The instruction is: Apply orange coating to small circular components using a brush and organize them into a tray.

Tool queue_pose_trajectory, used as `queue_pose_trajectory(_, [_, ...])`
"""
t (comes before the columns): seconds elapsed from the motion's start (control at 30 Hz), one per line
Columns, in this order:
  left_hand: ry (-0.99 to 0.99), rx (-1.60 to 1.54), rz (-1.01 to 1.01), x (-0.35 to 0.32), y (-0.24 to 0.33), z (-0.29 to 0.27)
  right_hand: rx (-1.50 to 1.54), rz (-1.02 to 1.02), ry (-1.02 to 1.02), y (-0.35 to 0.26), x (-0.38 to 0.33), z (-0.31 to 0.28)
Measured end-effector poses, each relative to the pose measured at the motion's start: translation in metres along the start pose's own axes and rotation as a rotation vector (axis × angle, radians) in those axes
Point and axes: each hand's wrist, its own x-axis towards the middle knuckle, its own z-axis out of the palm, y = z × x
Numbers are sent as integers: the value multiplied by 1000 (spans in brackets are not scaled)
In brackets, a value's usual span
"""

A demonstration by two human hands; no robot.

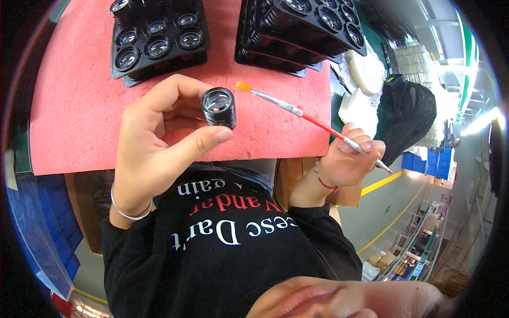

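My left hand (154, 135) grips a small black cylindrical lens (218, 106) between thumb and fingers, its glass face turned upward. In my right hand (352, 156) is a thin red and silver paintbrush (307, 115), the fingers closed round its handle. Its orange bristle tip reaches left, close beside the lens but apart from it. Both hands are held over the near part of a pink foam mat (275, 122). Beyond the left hand stands a black tray (159, 55) with several similar lenses in round pockets.
A taller stack of black trays (297, 40), also with lenses on top, stands at the far right of the mat. White packaging (363, 106) and a black mesh item (408, 114) lie right of it. Blue bins (432, 161) sit farther off, and a cardboard box (297, 177) is below the mat's edge.
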Motion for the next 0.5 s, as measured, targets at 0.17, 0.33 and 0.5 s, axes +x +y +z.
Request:
queue_pose_trajectory(0.17, [58, 374, 221, 3, 9, -5, 35, -77, 52, 3, 0, -5])
queue_pose_trajectory(0.33, [71, 913, 415, 23, 45, -27, 21, -105, 53, 2, 0, -2])
queue_pose_trajectory(0.5, [144, 936, 362, 55, 38, -45, 12, -124, 59, 1, -1, -1])
